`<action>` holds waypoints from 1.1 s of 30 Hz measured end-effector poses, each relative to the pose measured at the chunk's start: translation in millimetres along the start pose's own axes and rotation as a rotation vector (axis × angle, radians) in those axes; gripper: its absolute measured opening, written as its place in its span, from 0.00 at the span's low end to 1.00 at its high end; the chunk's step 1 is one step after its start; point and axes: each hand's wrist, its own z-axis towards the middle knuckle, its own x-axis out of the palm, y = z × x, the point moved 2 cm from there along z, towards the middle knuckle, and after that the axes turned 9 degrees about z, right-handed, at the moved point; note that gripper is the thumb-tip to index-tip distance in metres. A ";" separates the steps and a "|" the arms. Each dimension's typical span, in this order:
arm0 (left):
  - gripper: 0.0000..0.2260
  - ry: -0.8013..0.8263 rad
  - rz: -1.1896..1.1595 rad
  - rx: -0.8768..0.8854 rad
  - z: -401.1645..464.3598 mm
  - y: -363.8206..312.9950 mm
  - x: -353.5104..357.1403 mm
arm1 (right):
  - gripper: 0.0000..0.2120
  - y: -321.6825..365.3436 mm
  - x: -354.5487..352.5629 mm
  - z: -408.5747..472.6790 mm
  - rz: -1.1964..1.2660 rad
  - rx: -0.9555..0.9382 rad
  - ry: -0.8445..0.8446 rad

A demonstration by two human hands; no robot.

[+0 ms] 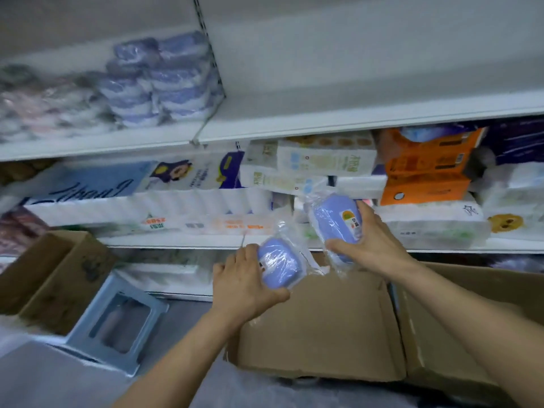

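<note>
Honestly, the lower blue pack (pixel 279 267) gripped in our left hand (pixel 244 287) and the upper blue pack (pixel 335 225) gripped in our right hand (pixel 374 245), both above the cardboard box (pixel 318 334) under our wrists, could slip since that loose wrap (pixel 317 198) gives our fingers little purchase.

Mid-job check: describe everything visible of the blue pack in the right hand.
The blue pack is a rounded, oblong, pale-blue item sealed in crinkled clear plastic wrap with loose ends at top and bottom. A small label with orange and red print sits on its upper right. It is held in the air, tilted, top leaning left, before the stocked shelf and above the open cardboard box. The right hand grips it, thumb below, fingers over its upper edge.
</note>
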 end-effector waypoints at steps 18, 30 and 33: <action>0.28 -0.290 -0.223 -0.266 141.8 176.8 -166.4 | 0.41 254.3 6.7 170.9 0.002 -0.427 0.020; 0.25 -0.371 -0.270 -0.220 226.2 280.8 -222.2 | 0.40 351.7 32.3 274.9 -0.339 -0.500 -0.054; 0.26 -0.381 -0.298 -0.166 258.4 315.0 -232.8 | 0.39 381.0 49.7 300.4 -0.415 -0.508 -0.090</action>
